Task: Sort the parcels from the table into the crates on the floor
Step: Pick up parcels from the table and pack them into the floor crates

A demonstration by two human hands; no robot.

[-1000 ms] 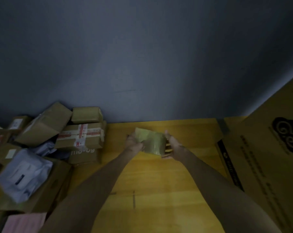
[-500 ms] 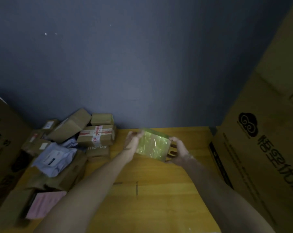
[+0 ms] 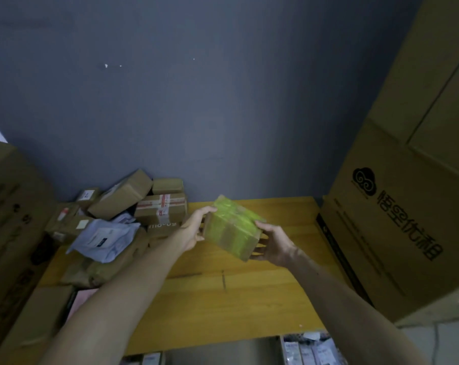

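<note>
Both hands, the left hand (image 3: 194, 230) and right hand (image 3: 273, 246), clasp the green-taped parcel (image 3: 232, 229) by its ends above the table (image 3: 223, 299) at frame centre, where glossy tape could let it slip from the fingertips.

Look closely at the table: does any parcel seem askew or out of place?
Yes. The parcel pile at the table's left end is jumbled: the brown box on top lies tilted. The green-taped parcel is held tilted between both hands, off the table.
</note>
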